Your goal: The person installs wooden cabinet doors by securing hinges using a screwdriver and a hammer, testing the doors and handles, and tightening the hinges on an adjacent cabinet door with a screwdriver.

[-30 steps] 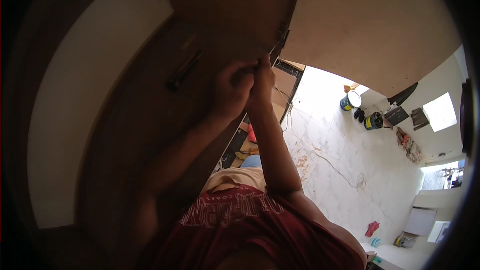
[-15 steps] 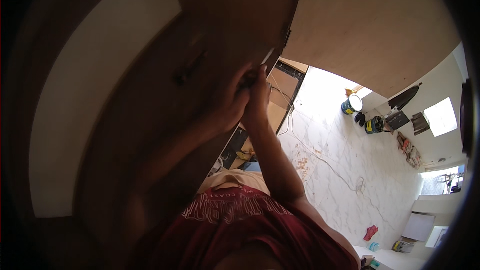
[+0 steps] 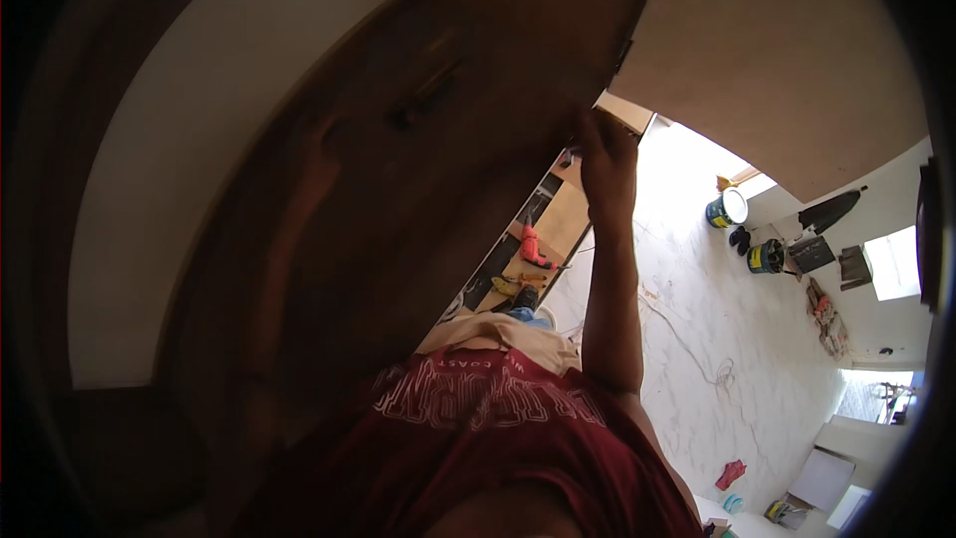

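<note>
A dark wooden cabinet interior (image 3: 398,239) fills the left and middle of the head view. Its front edge runs slantwise past my right hand (image 3: 609,164), whose bent fingers lie against that edge; whatever they close on is hidden. Deep in the shade, my left hand (image 3: 337,139) is reaching up inside, blurred and dim, so its fingers do not show clearly. A slim object with a yellowish streak (image 3: 433,85) lies just beyond it, too dark to name. Hinged at the upper right, a light wood door panel (image 3: 767,50) stands swung out.
Below the edge, a red power drill (image 3: 536,247) and yellow-orange hand tools (image 3: 513,286) lie on a wooden surface. Two paint buckets, one white-topped (image 3: 732,207) and one dark (image 3: 765,256), stand on the marble floor (image 3: 677,339). A loose cable (image 3: 722,374) trails there, near a pink cloth (image 3: 730,474).
My hands were together near the cabinet edge with a thin pale piece by the fingers. The left has moved away leftward into the shade; the right has shifted rightward. The drill has come into view.
</note>
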`<state>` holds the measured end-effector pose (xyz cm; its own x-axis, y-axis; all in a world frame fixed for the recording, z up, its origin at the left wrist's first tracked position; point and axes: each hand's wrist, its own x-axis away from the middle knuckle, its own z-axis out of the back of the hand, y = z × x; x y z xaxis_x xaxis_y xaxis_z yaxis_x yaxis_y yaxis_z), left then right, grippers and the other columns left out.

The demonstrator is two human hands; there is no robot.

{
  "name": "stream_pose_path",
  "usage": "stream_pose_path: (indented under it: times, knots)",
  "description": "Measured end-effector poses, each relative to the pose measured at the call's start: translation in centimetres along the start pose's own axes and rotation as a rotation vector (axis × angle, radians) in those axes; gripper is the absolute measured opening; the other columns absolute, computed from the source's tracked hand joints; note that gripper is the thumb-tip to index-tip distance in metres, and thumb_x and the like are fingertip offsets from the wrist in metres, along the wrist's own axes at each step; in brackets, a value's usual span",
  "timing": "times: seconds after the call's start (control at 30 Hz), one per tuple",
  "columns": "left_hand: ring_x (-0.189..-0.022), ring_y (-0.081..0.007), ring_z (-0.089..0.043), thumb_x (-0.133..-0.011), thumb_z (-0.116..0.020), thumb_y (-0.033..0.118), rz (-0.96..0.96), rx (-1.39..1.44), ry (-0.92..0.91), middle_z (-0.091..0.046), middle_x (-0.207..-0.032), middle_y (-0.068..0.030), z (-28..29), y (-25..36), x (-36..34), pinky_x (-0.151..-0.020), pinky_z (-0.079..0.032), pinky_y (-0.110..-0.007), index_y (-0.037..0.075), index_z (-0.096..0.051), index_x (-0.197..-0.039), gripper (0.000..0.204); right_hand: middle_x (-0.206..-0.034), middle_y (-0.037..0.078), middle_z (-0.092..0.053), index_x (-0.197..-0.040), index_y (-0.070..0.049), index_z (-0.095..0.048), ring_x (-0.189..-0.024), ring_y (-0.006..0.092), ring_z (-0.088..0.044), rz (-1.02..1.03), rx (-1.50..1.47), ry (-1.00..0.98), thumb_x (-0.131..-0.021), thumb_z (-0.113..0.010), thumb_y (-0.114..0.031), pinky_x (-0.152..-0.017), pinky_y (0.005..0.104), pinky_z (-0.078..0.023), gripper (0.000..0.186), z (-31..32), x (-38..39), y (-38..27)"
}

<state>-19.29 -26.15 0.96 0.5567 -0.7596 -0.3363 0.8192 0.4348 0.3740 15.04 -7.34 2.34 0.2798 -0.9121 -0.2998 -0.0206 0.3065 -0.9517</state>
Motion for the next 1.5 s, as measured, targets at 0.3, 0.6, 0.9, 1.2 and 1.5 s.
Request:
stream_pose_path:
  times: [0.3, 0.6, 0.9, 1.2, 1.5]
  knots:
    - [-0.126, -0.0402, -0.055, -0.094, -0.064, 0.025, -0.234, -0.225, 0.119, -0.059, -0.133, -0.0227, -1.6, 8.7, -3.1, -0.107, -0.044, -0.05, 0.007, -0.057, -0.136, 0.046, -0.089, 0.006, -0.071, -0.108, 0.003, -0.069, -0.077, 0.0106, -0.065, -0.01, 0.01, -0.085, -0.1, -0.061, -0.018, -0.071, 0.0275, -0.052, 0.023, -1.4, 2.4, 1.4]
    - [-0.119, -0.034, -0.061, -0.093, -0.069, 0.025, -0.397, 0.265, -0.042, -0.061, -0.133, -0.0193, -5.1, 11.9, -3.1, -0.102, -0.048, -0.043, 0.004, -0.048, -0.146, 0.06, -0.097, 0.017, -0.071, -0.11, 0.004, -0.067, -0.095, 0.0246, -0.068, 0.191, 0.072, -0.029, -0.097, -0.063, -0.025, -0.086, 0.0368, -0.052, 0.032, -7.0, 1.3, 3.2]
    - [-0.094, -0.0139, -0.064, -0.1, -0.059, 0.019, -0.156, 1.213, -0.726, -0.062, -0.124, -0.0089, -5.5, 13.6, -0.5, -0.083, -0.053, -0.03, 0.007, -0.038, -0.154, 0.059, -0.086, 0.009, -0.069, -0.106, 0.002, -0.067, -0.075, 0.0131, -0.066, -0.103, -0.284, -0.184, -0.099, -0.06, -0.023, -0.066, 0.0296, -0.052, 0.026, -6.6, -0.6, 2.3]
    - [-0.088, -0.0107, -0.064, -0.104, -0.052, 0.02, -0.252, 1.081, -0.676, -0.062, -0.122, -0.0068, -5.1, 13.0, -0.3, -0.075, -0.054, -0.027, 0.011, -0.032, -0.158, 0.058, -0.084, 0.009, -0.069, -0.106, 0.003, -0.067, -0.073, 0.0138, -0.066, -0.144, -0.347, -0.199, -0.1, -0.059, -0.022, -0.063, 0.0291, -0.052, 0.026, -6.8, -0.2, 1.5]
    - [-0.105, -0.0151, -0.061, -0.095, -0.053, 0.009, -0.38, 1.186, -0.79, -0.056, -0.135, -0.011, -4.0, 12.8, -0.1, -0.085, -0.052, -0.03, 0.009, -0.015, -0.163, 0.078, -0.082, 0.009, -0.068, -0.106, 0.002, -0.067, -0.069, 0.0134, -0.065, -0.117, -0.267, -0.17, -0.099, -0.06, -0.022, -0.062, 0.0293, -0.053, 0.026, -6.4, -0.1, 1.3]
